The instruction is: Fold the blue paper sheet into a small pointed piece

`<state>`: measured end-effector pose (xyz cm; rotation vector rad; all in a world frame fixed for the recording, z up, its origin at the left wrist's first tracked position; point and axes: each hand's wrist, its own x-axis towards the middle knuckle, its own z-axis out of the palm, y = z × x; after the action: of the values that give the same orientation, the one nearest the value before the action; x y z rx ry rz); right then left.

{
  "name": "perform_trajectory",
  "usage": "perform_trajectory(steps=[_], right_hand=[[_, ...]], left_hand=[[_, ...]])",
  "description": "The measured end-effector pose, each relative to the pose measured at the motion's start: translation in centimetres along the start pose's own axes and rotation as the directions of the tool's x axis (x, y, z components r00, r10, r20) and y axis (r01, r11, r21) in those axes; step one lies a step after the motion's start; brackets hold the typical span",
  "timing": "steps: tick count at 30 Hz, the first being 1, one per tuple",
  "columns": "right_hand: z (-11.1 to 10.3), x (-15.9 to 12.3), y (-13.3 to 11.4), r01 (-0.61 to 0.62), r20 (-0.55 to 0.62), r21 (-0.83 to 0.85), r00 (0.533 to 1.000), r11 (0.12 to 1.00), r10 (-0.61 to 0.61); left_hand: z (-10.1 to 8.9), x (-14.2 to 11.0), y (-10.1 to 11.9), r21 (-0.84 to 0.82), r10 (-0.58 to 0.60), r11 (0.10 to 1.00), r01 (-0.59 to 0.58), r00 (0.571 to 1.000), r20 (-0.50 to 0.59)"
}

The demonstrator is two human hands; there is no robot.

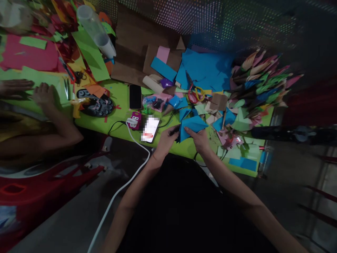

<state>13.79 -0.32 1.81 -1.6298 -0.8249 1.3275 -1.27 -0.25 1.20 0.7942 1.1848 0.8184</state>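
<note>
Head view: blue folded paper [193, 126] is held over the near edge of the green-covered desk [121, 92]. Its left side is pinched by the left hand [167, 140]; its lower right part is pinched by the right hand [200, 140], thumb on top. Near the same edge, a lit smartphone [151, 129] is laid beside a magenta power socket [136, 118]. Rolled paper cones [259, 82] are heaped toward the far right corner.

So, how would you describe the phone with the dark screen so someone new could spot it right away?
On the green table, find the magenta socket block with the white plug. Just beyond it lies the black phone, its screen dark, unlike the lit phone to the right of the block.
</note>
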Motion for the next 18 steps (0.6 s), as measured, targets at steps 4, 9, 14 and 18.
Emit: perform_trajectory(steps=[4, 9, 14, 18], right_hand=[[-0.17, 0.09, 0.14, 0.014, -0.010, -0.020, 1.000, 1.000, -0.014], [-0.03, 0.21, -0.01, -0.009, -0.057, -0.004, 0.998, 1.000, 0.009], [0.24, 0.02, -0.18, -0.013, -0.058, 0.038, 0.998, 0.999, 0.015], [0.19, -0.21, -0.18, -0.057, -0.020, 0.015, 0.998, 0.998, 0.057]], left_hand=[[-0.03, 0.10, -0.11, 0.003, -0.009, 1.000, 0.009, 1.000, 0.003], [-0.02, 0.38, -0.64, -0.003, -0.003, 1.000, 0.003, 1.000, -0.008], [0.08, 0.37, -0.37, 0.012, -0.005, 1.000, 0.006, 1.000, -0.021], [0.29, 0.24, 0.13, 0.045, 0.001, 0.999, 0.002, 0.998, -0.059]])
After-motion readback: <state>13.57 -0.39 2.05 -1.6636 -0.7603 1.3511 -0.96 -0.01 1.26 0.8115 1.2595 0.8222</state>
